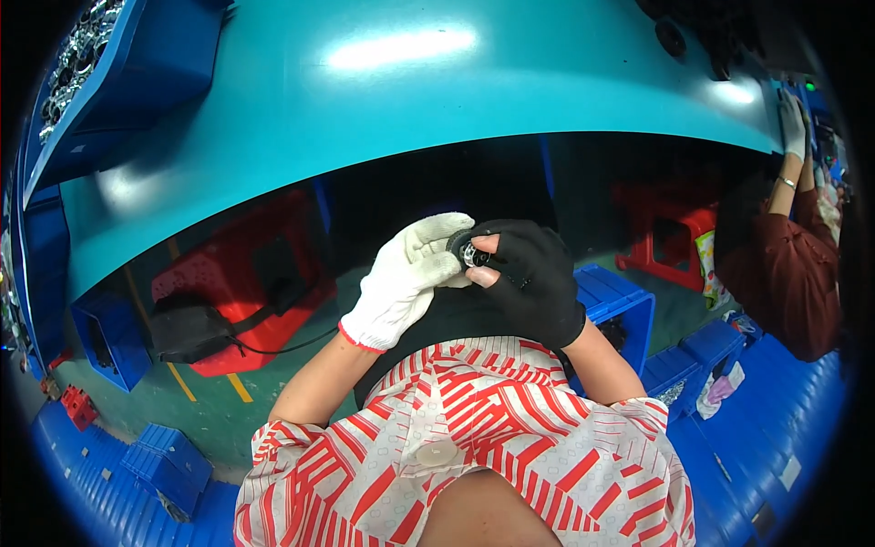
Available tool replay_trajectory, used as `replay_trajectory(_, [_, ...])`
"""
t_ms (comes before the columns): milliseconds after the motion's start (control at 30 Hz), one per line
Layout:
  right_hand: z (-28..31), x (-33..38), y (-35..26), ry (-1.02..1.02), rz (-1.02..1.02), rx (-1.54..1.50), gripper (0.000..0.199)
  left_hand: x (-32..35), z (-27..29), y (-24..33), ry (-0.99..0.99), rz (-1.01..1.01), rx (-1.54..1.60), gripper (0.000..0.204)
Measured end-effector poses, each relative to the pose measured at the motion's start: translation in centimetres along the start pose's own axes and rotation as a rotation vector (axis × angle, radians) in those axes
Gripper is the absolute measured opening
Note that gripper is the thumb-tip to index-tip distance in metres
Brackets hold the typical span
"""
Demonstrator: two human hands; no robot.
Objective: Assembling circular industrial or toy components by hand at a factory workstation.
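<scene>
My left hand, in a white knit glove with a red cuff, grips a small round part with a black ringed edge. From the other side my right hand, in a black glove with bare thumb and fingertip, pinches a shiny metal piece at the middle of that part. Both hands meet in front of my body, just off the near edge of the teal table. The gloved fingers hide much of the part, so its exact kind cannot be made out.
A blue bin of shiny metal rings stands at the table's far left. Black round parts lie at the far right. Red stools and blue crates surround me. At right, a co-worker's sleeve and gloved hand show.
</scene>
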State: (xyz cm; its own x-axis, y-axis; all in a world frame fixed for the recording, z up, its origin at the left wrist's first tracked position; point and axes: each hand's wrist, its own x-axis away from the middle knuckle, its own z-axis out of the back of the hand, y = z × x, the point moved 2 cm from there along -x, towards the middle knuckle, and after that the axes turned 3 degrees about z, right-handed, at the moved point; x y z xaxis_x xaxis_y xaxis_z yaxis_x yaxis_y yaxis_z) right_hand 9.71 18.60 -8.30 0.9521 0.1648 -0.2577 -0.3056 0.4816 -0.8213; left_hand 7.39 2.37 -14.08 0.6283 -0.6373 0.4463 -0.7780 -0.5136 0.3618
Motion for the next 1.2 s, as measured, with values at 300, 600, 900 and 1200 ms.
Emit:
replay_trajectory(300, [0.0,0.1,0.0,-0.031,0.052,0.129,0.031,0.6,-0.1,0.6,0.064,-0.055,-0.184,0.051])
replay_trajectory(600, [-0.4,0.4,0.2,-0.071,0.046,0.212,0.029,1.5,-2.1,1.0,0.199,-0.098,-0.462,0.056])
replay_trajectory(900, [-0.7,0.2,0.5,-0.156,-0.15,-0.021,0.041,1.1,-1.6,1.2,0.199,-0.314,-0.904,0.058])
replay_trajectory(1200, [-1.4,0.3,1.8,-0.237,-0.125,0.067,0.046,1.1,-0.8,0.6,0.19,-0.317,-0.812,0.056])
